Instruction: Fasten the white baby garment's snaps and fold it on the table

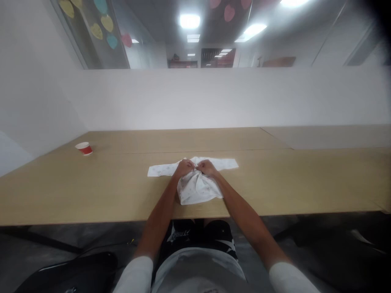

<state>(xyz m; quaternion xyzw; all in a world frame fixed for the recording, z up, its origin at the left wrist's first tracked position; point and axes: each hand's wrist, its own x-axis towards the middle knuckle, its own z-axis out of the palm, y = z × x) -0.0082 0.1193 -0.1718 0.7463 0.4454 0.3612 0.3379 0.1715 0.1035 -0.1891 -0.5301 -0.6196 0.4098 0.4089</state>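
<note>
A small white long-sleeved shirt (200,189) with a faint print lies on the table in front of me, its sleeves stretched out to both sides. Near its collar, my left hand (185,167) pinches the cloth with closed fingers. Close beside it, almost touching, my right hand (207,167) is closed on the same upper front part. The fabric is drawn into folds that fan down from between the two hands. Whatever small detail sits under the fingertips is hidden.
The wooden table (116,191) runs wide to both sides, with its front edge close to my body. A red and white paper cup (84,149) stands at the far left. Behind the table rises a white wall (183,99) with a window above. A dark chair (73,272) is at lower left.
</note>
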